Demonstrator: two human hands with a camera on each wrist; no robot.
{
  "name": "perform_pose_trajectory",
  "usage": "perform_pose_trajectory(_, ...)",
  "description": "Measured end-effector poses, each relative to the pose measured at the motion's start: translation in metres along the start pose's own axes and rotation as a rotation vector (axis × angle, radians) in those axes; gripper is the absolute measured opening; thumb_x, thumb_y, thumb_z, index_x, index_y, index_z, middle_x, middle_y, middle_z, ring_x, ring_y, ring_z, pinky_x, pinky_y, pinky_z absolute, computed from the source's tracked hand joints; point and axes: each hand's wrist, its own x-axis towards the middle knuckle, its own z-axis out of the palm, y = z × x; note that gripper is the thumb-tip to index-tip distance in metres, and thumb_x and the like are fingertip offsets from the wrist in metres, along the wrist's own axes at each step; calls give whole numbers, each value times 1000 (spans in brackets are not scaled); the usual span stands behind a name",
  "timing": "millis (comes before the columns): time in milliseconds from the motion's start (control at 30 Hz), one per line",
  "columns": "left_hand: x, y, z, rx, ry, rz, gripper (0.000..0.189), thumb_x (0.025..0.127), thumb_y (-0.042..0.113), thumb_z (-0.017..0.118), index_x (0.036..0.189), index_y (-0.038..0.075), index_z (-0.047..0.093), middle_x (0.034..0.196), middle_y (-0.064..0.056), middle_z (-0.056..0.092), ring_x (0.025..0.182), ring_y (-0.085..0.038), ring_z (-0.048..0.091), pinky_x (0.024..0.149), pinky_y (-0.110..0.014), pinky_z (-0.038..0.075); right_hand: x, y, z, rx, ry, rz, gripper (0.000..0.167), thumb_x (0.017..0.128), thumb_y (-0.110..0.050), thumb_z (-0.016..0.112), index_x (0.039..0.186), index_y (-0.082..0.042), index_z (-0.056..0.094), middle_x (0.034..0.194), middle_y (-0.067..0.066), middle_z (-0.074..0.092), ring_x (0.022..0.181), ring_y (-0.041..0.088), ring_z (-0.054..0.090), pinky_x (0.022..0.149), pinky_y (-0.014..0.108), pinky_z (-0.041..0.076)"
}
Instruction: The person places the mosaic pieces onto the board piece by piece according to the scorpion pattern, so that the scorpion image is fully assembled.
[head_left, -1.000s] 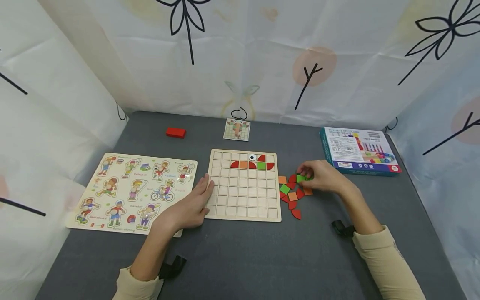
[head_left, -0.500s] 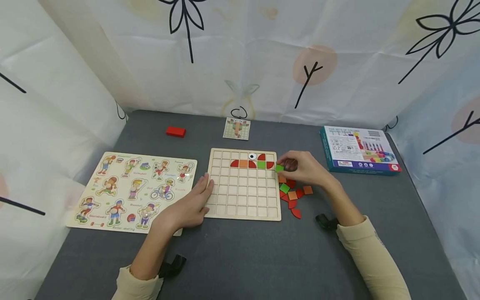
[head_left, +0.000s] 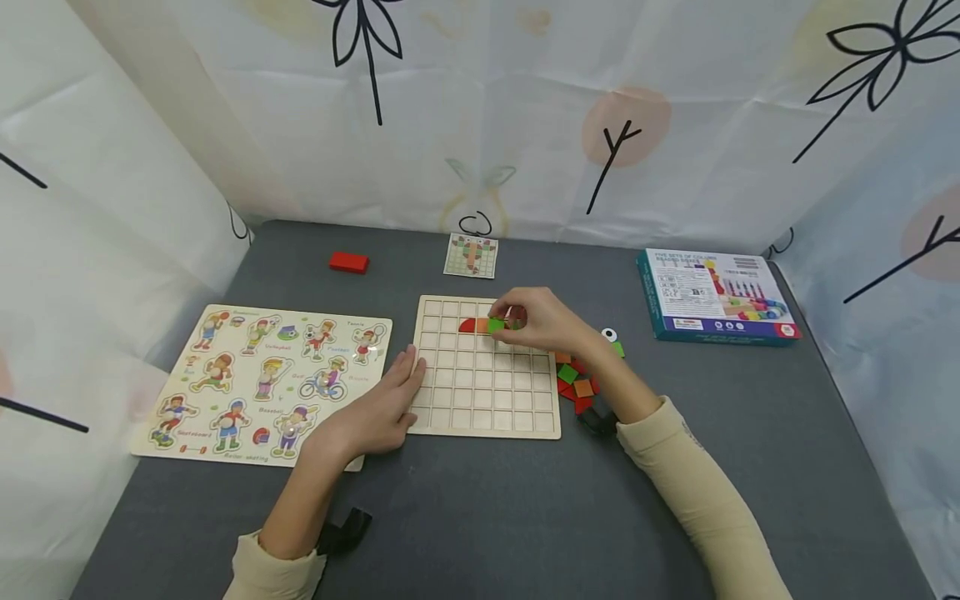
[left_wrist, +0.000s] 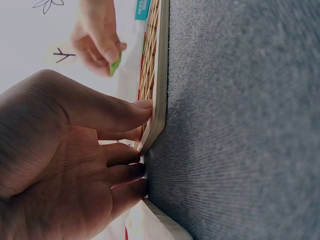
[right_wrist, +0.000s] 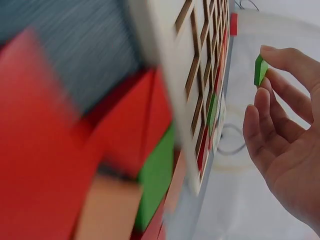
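Note:
My right hand pinches a small green square tile between thumb and fingertips, above the upper rows of the wooden grid board. In the right wrist view the tile is held apart from the board. My left hand rests against the board's left edge; in the left wrist view its thumb touches the rim and the fingers lie fairly straight. A red quarter-round tile and an orange square tile sit in the grid. The hand hides other tiles there.
Loose red, green and orange tiles lie right of the board, partly under my right forearm. A picture puzzle board is at left, a red block and a small pattern card behind, a box at back right.
My right hand picked up the green tile from the loose pile and carried it left over the grid board. My left hand stays at the board's left edge.

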Motion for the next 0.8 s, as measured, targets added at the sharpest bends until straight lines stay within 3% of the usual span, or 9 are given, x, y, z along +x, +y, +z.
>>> perform_pose_trajectory(300, 1, -1, 0, 2, -3, 0, 77, 103, 2, 61, 167, -12, 22, 181, -31, 6, 170, -49, 7, 135, -63, 22, 36, -16, 19, -20, -60, -46, 25, 95, -16, 83, 116, -4, 79, 109, 11, 81, 92, 22, 77, 81, 33, 63)
perform_pose_trajectory(800, 1, -1, -1, 7, -3, 5, 77, 103, 2, 62, 167, -12, 22, 180, -31, 6, 169, -49, 8, 134, -62, 24, 64, -25, 36, -69, -120, 23, 24, 96, -14, 81, 117, -3, 80, 107, 12, 81, 94, 23, 76, 87, 35, 63)
